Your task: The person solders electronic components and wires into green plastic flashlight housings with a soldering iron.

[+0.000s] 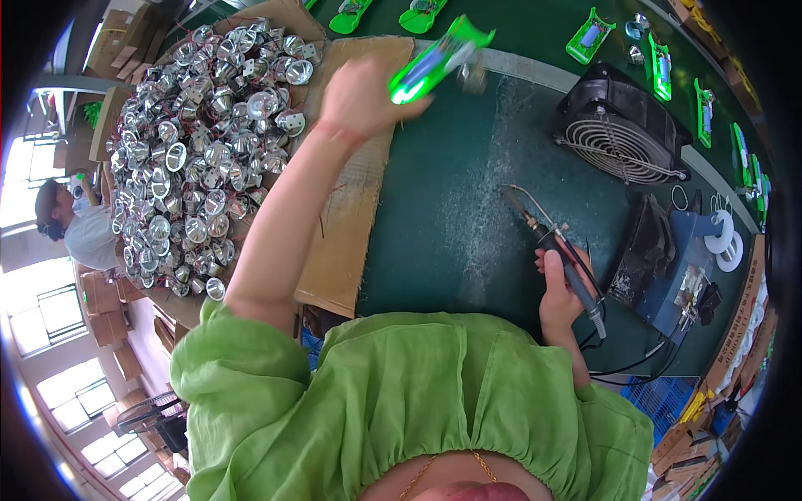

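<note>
the left hand [357, 98] grips a green casing [440, 60] over the far side of the table [434, 234], blurred, fingers partly hidden, a smeared silvery piece [472, 78] beside it. the right hand [558, 292] curls round a soldering iron [571, 271], palm out of my sight; farther out, heaped reflectors [200, 159] cover one another.

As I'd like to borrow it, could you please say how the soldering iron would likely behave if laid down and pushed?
The soldering iron would probably stay stiff, as its handle looks straight and rigid. That slim, rounded shape may let it roll if nudged. The thin, curved metal tube at its front could bend if knocked.
</note>
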Demonstrator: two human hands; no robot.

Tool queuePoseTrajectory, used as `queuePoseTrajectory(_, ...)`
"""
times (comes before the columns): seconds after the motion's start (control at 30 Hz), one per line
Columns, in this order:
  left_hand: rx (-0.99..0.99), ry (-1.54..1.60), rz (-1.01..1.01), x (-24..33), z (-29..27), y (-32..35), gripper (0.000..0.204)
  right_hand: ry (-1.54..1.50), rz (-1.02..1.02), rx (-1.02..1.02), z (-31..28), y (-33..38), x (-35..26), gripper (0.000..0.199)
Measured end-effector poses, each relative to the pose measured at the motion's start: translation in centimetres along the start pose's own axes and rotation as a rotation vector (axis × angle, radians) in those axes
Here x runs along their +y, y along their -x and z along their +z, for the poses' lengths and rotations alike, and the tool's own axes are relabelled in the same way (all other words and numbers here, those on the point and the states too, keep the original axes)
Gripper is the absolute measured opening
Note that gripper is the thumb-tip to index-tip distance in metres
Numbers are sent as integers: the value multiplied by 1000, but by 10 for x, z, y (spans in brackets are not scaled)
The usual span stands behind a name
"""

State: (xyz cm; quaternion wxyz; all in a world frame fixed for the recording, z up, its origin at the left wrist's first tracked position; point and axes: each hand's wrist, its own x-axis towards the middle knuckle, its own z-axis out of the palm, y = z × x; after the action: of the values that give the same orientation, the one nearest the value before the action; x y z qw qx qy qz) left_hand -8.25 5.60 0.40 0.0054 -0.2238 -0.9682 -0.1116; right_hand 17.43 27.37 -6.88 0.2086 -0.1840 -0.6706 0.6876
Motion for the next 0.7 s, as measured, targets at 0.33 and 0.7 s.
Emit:
queuePoseTrajectory(0.33,272,-16,-258,-26,62,-146,58,42,107,-62,1,-2,3,22)
queuePoseTrajectory(0.7,84,-105,151,28,27,104,57,15,33,-60,6,-3,3,21)
